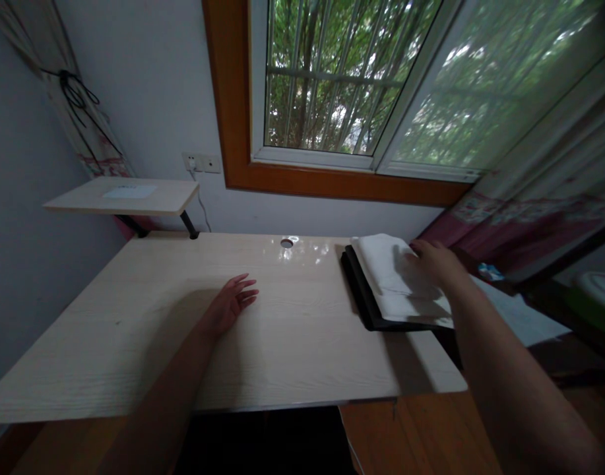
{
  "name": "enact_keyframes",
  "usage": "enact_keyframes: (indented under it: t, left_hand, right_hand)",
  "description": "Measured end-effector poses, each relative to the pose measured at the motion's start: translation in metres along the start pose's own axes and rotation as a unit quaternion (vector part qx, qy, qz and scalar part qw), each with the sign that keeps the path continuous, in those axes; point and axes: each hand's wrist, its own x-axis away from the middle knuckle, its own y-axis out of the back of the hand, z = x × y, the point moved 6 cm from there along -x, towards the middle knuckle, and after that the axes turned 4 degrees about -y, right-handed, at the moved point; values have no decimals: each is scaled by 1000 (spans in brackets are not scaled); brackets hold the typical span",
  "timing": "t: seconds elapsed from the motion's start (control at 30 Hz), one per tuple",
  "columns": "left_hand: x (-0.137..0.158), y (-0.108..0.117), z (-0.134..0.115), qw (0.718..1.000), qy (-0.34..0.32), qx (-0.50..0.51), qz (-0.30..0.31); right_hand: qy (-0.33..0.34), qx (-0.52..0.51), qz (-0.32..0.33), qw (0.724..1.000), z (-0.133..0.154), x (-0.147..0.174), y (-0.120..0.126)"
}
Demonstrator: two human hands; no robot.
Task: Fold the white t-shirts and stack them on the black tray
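My left hand (229, 307) hovers over the pale wooden desk (292, 356), fingers apart and holding nothing. My right hand (438, 264) is over the right side of a folded white cloth (381, 264), casting a shadow on it. Its fingers look stretched out and slightly parted, though dim and a little blurred; I cannot tell whether they touch the cloth. Beneath the white cloth lies a flat black thing (357, 290), perhaps folded fabric, at the desk's right end.
A small raised shelf (168, 191) with a white paper (130, 191) on it stands at the back left. A cable hole (287, 243) is near the back edge. Behind are a wall socket (201, 162) and a window. Another white surface (520, 310) extends at right.
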Motion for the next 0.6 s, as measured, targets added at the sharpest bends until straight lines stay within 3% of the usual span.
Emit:
enact_keyframes:
  t: [0.13,0.2,0.4,0.6]
  left_hand:
    - [1,-1,0,1000,0,-2,4]
    - [1,-2,0,1000,-2,-1,10]
    - [0,0,1,1000,0,3,7]
    - [0,-3,1,1000,-2,-3,18]
  right_hand:
    - [116,-21,30,993,57,-5,-18]
    - [131,-30,58,989,73,-13,-33]
    - [60,-40,109,991,69,-32,-70]
    - [53,-52,91,993,62,-26,-77]
